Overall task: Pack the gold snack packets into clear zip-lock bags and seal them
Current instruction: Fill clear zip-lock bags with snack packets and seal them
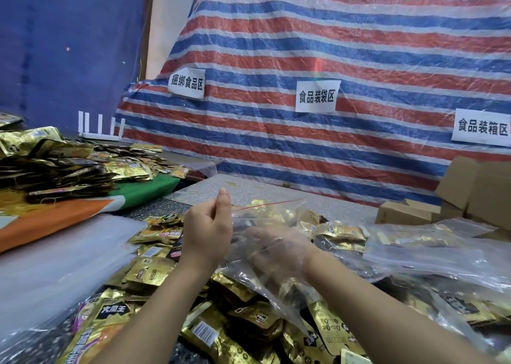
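Note:
My left hand (206, 232) pinches the left rim of a clear zip-lock bag (265, 283) with a red seal strip and holds its mouth up. My right hand (276, 249) is inside that bag, seen blurred through the plastic; whether it grips a packet is unclear. Loose gold snack packets (243, 325) lie heaped under and around both arms. More gold packets (341, 233) lie just beyond the bag.
Filled clear bags (431, 253) lie at the right, cardboard boxes (467, 195) behind them. A stack of empty clear bags (55, 264) is on the left. A large pile of packets (63, 164) sits on a green and orange cloth. A striped tarp wall carries paper signs.

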`<control>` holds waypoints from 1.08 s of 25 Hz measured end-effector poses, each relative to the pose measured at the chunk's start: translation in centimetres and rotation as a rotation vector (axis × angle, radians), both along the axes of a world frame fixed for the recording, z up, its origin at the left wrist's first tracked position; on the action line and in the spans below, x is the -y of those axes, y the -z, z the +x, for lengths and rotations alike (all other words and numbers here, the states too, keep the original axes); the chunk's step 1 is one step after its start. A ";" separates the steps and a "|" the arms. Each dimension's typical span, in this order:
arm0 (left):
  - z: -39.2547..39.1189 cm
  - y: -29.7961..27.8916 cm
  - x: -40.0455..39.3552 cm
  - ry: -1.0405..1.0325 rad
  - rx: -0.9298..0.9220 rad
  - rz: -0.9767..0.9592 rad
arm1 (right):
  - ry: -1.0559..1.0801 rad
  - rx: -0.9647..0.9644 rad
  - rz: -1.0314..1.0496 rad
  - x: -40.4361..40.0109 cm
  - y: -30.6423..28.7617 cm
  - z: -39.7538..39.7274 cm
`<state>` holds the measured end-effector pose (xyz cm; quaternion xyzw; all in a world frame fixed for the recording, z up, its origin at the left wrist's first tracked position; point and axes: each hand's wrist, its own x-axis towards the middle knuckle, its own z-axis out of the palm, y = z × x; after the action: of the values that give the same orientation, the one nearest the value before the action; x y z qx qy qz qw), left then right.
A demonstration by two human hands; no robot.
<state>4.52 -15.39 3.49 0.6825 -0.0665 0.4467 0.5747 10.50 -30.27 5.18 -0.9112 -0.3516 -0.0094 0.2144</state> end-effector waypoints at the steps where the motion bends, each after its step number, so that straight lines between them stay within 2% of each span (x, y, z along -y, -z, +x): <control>1: 0.0 0.0 0.0 0.005 0.000 0.015 | -0.024 -0.053 0.039 0.3 0.0 0.5; 2: 0.0 0.0 0.1 0.010 0.003 0.034 | -0.028 -0.141 0.111 0.5 0.0 0.9; 4: 0.0 0.1 0.3 0.020 0.022 0.073 | 0.110 -0.198 0.258 1.2 -0.2 1.4; 6: -0.1 0.2 0.4 0.021 0.038 0.102 | 0.224 -0.162 0.282 1.8 0.3 1.8; 9: -0.2 0.1 0.4 0.024 0.040 0.096 | 0.270 0.009 0.348 2.6 -0.5 2.0; 14: -0.3 0.0 0.8 0.052 0.016 0.096 | 0.353 -0.267 1.029 6.0 -4.4 2.2; 16: -0.3 0.1 0.9 0.051 0.017 0.115 | 0.240 -0.486 1.348 7.1 -6.1 1.2; 18: -0.4 0.1 1.2 0.069 0.017 0.133 | 0.044 -0.645 1.560 8.1 -7.2 -0.4; 21: -0.7 0.1 1.8 0.130 0.038 0.138 | -0.165 -0.652 1.593 8.9 -7.3 -3.0; 24: -1.0 0.2 2.3 0.146 0.057 0.157 | -0.195 -0.524 1.453 8.5 -6.8 -4.5; 27: -1.2 0.2 2.7 0.139 0.059 0.158 | -0.198 -0.520 1.347 8.1 -6.7 -5.1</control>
<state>3.29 -18.08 3.24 0.7058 -0.1656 0.4190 0.5466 5.45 -38.42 11.90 -0.5182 -0.2882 0.0124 0.8052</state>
